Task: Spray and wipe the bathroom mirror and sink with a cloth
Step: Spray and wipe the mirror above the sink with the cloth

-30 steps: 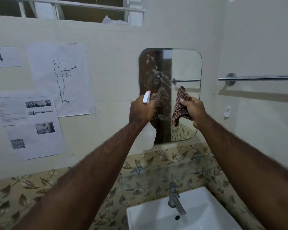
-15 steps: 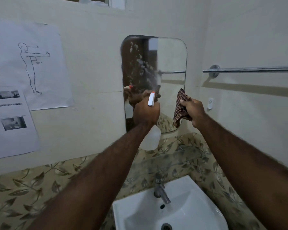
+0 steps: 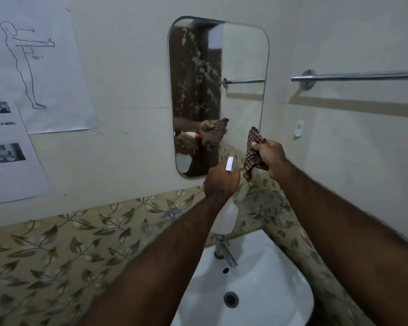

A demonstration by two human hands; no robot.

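Head view, wall-mounted washbasin station. The left hand (image 3: 222,181) has its grip closed round the neck of a white spray bottle (image 3: 225,220), whose red-and-white nozzle (image 3: 229,164) points up toward the lower edge of the mirror (image 3: 243,55); the bottle body hangs below the fist, directly above the tap (image 3: 224,251). The right hand (image 3: 270,155) has its grip closed on a bunched brown checked cloth (image 3: 251,151), held just beside the mirror's lower right corner; whether the cloth touches the glass cannot be told. Droplets of spray (image 3: 198,74) speckle the left half of the mirror from near the top edge downward, while the right half looks mostly dry. The white sink (image 3: 269,278) lies below both forearms, its drain (image 3: 230,299) toward the near rim, with leaf-patterned tile (image 3: 80,231) behind it.

Judged risks: droplets left standing may run down and off the mirror's lower edge onto the tile, or dry as streaks, if wiping is delayed. A bunched cloth presents little flat face and may smear rather than lift. Spraying from this low angle may miss the dry right half and wet the wall.
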